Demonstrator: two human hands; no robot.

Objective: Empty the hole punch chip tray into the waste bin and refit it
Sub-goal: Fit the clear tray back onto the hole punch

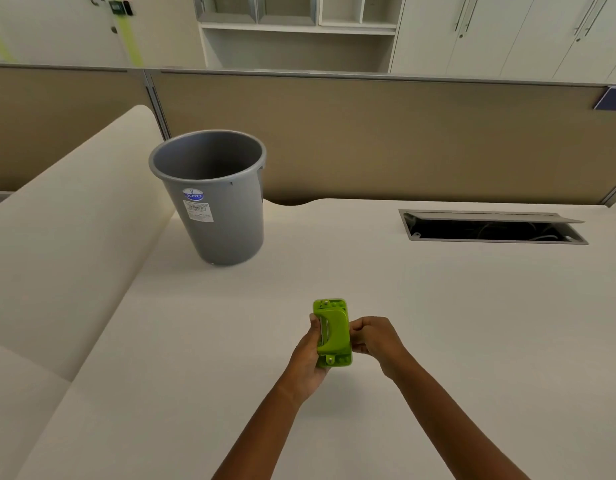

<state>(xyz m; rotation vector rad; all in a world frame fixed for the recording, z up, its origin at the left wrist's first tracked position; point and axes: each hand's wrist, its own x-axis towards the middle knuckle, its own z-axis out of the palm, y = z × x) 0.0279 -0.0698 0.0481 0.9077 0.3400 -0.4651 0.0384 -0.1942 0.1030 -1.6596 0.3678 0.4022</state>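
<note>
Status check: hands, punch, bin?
Both hands on green hole punch: left hand gripping, right hand pinching its side. Grey waste bin upright on desk, apart. Path unobstructed.

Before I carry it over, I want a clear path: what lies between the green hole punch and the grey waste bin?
Only bare desk top lies between hole punch and waste bin in the head view.

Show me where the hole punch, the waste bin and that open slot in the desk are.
hole punch [334, 336]: head view, on its green lever.
waste bin [218, 220]: head view, on its grey outer wall.
desk slot [490, 231]: head view, on its dark opening.
</note>
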